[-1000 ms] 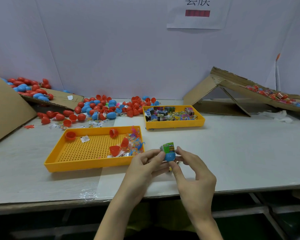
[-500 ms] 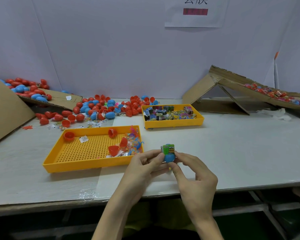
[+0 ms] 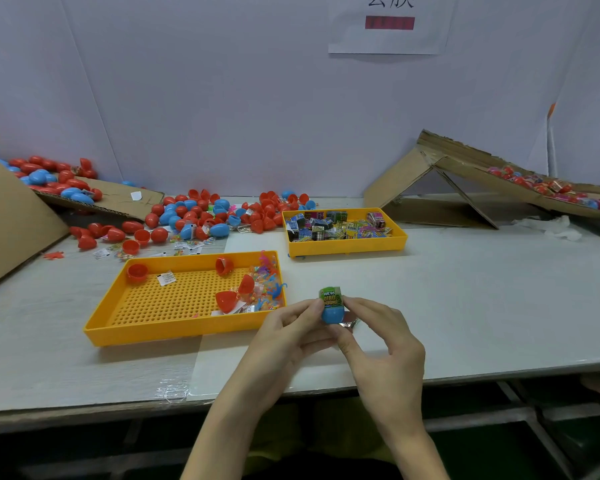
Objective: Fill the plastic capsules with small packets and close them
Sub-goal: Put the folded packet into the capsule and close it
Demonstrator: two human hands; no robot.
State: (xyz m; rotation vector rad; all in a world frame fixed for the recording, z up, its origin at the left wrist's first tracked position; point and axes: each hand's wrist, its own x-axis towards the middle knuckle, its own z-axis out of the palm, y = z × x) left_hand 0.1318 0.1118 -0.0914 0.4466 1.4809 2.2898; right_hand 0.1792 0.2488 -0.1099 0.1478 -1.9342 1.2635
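Grip unchanged from second ago: left hand (image 3: 288, 336) pinches blue capsule half (image 3: 332, 315) over table (image 3: 465, 306), right hand (image 3: 378, 341) pinches green packet (image 3: 330, 296), still protruding from half. Judgement: packet unseated, closing pending. Beyond, orange tray (image 3: 174, 332) holds red halves (image 3: 226, 301); far tray (image 3: 347, 249) holds packet stock (image 3: 336, 226).

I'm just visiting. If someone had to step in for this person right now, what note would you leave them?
Left hand: pinches the blue capsule half from the side.
Right hand: fingers pinch the same half, index tip on the green packet sticking out of its top.
Supplies: packets in the far yellow tray; red halves in the near perforated tray; capsule pile behind.
Done: packet partly in.
Left: seat it, cap the half, continue.
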